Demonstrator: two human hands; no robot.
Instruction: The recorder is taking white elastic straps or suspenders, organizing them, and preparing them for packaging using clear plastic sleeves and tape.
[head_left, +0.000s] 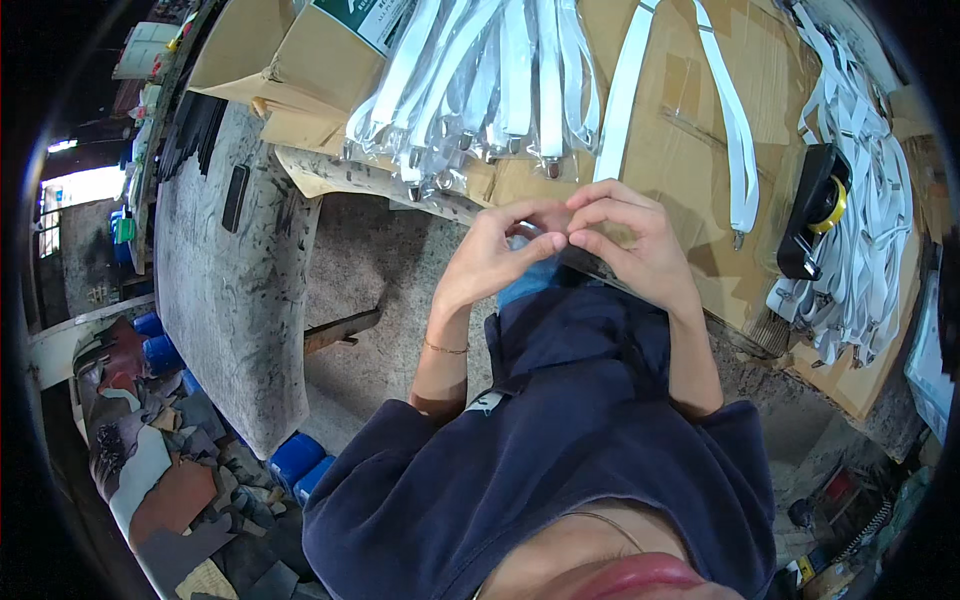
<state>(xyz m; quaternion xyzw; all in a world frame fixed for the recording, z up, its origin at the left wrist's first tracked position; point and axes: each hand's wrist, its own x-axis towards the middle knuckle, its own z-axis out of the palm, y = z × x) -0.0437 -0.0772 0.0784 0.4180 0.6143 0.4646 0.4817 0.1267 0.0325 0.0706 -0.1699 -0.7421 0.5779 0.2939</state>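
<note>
My left hand (499, 251) and my right hand (637, 244) meet fingertip to fingertip above my lap, at the near edge of the cardboard-covered table. Their thumbs and forefingers are drawn together; whether something small or thin is pinched there is not visible. A white elastic strap (624, 97) with metal fittings lies on the cardboard (675, 67). One leg of it runs down behind my right fingers, so its end is hidden. The other leg ends in a metal clip (738, 239). Left of it lie several white straps in clear plastic bags (517, 82), clips towards me.
A black tape dispenser (804, 217) with a yellow core rests beside a heap of loose white straps (870, 217) at the right. An open cardboard box (330, 56) stands at upper left. A phone (235, 199) lies on a grey worktop (225, 300). Scraps (180, 495) fill the lower left.
</note>
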